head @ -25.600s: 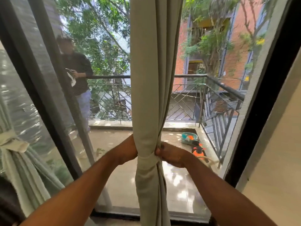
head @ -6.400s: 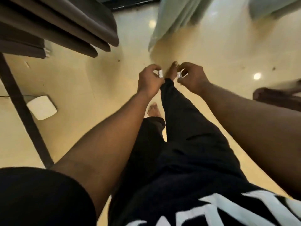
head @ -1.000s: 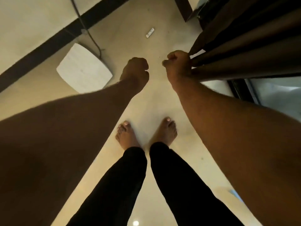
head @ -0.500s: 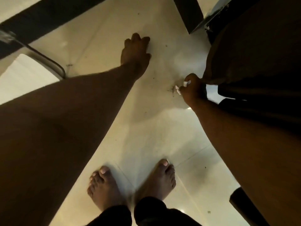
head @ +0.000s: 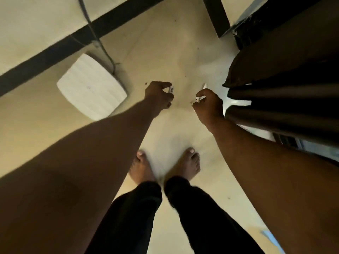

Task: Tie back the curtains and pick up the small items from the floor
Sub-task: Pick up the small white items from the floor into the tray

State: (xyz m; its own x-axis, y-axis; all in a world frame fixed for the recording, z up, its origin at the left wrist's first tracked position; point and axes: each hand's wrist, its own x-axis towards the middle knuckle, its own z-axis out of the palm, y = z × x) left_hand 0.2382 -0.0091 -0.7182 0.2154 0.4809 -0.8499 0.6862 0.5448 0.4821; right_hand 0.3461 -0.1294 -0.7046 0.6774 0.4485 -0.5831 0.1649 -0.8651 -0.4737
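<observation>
A person stands barefoot, looking down at a pale floor. Half a second ago the left hand lay flat, fingers spread on the tiles; now it is raised and pinches a small white tag at its fingertips, so one more piece of litter appears collected. The tag stands nearly upright, its long axis running toward the top of the view. The right hand, beside a dark curtain, grips another white tag, tilted similarly. A white square pad lies to the left.
</observation>
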